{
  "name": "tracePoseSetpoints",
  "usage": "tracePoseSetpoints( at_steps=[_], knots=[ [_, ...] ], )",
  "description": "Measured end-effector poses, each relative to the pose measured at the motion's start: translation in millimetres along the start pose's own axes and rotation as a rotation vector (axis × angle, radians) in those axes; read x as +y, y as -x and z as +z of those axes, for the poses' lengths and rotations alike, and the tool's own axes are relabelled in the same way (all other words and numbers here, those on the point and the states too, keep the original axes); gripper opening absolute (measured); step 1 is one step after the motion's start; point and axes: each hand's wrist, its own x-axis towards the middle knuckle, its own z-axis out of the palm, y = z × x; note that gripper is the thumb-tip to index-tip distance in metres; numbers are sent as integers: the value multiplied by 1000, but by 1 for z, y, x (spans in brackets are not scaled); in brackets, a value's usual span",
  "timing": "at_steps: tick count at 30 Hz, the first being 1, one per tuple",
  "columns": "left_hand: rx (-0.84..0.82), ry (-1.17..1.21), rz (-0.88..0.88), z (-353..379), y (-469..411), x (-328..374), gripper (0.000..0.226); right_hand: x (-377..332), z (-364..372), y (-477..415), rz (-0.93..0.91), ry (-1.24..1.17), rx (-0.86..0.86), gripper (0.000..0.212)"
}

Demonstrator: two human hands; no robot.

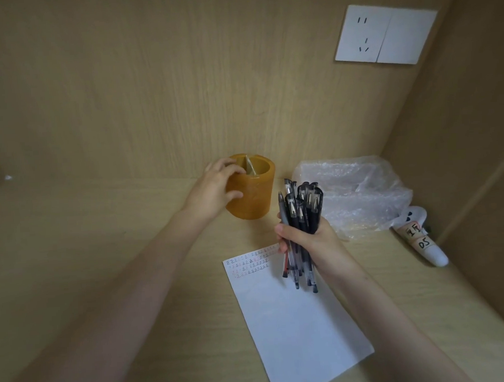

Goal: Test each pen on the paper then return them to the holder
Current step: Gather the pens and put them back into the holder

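Many pens (300,217) sit tight in the right hand (308,239); left hand (215,189) wraps the holder (252,190). Hold it steady, drop pens in gently.

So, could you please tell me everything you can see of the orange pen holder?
The pen holder is a squat, round pot of translucent amber-orange material, perhaps resin or plastic. It stands upright on the wooden desk, near the back wall, left of the bubble wrap. A paler divider splits its open top, and no pens show inside. The left hand grips its left side, fingers over the rim.
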Motion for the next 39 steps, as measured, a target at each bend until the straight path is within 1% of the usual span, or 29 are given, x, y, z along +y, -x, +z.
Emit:
tracePoseSetpoints(
  at_steps=[5,8,11,16,22,27,35,37,39],
  knots=[
    [33,277,-149,13,-4,4,40,-2,2,1,20,-39,36,7],
    [67,333,-147,12,-1,4,37,-2,1,1,24,-61,55,7],
    [145,374,-153,0,16,9,36,-7,-2,2,9,-79,56,7],
    [222,344,-154,-21,67,35,38,-19,-9,5,-31,-97,43,5],
    [187,374,-161,-26,119,67,38,-26,-13,8,-19,-122,64,5],
    [177,381,-179,-24,134,72,37,-28,-9,10,-13,-161,72,5],
    [171,287,-152,-17,143,72,37,-36,-7,10,-27,-184,69,6],
    [148,289,-160,-17,143,72,41,-39,-6,10,-28,-191,64,8],
    [95,305,-194,-20,143,74,56,-43,-4,9,-22,-214,48,10]
  ],
)
